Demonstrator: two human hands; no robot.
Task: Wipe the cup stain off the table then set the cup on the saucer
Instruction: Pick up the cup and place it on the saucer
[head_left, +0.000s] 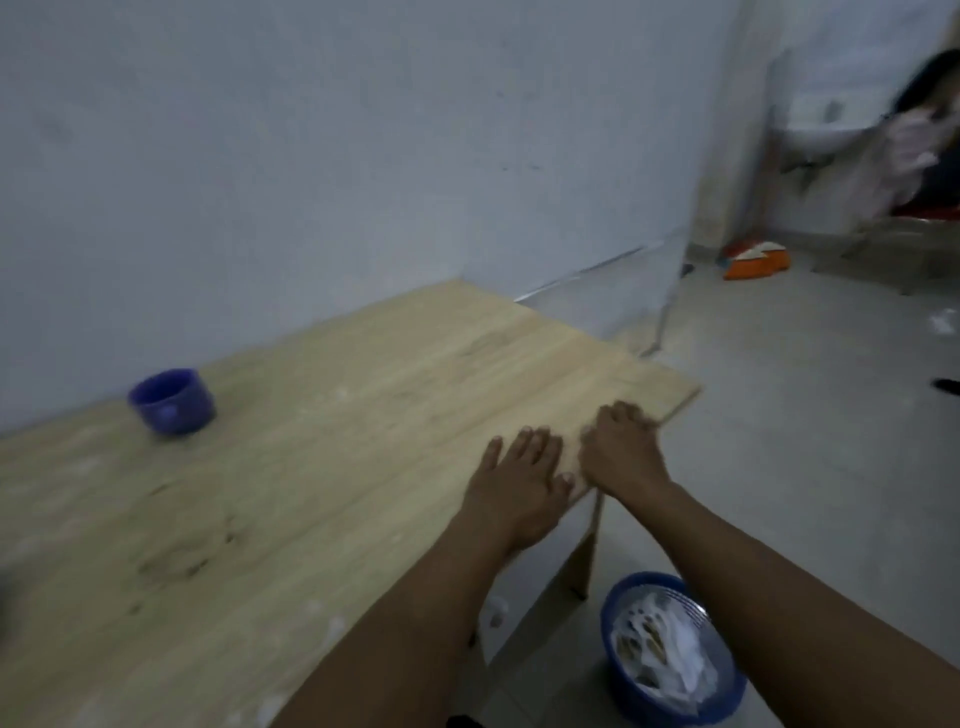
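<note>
A blue cup (173, 401) stands on the light wooden table (322, 415) near its far left, close to the wall. Faint dark marks (176, 561) show on the tabletop nearer to me on the left. My left hand (519, 478) lies flat on the table near its right edge, fingers spread, holding nothing. My right hand (621, 449) rests beside it at the table's right edge, fingers curled over the edge, with nothing seen in it. No saucer and no cloth are in view. The frame is blurred.
A blue basket (670, 649) with white crumpled paper stands on the floor under the table's right end. A grey wall runs behind the table. An orange object (758, 260) lies on the floor far right, and a person (919, 140) sits beyond it.
</note>
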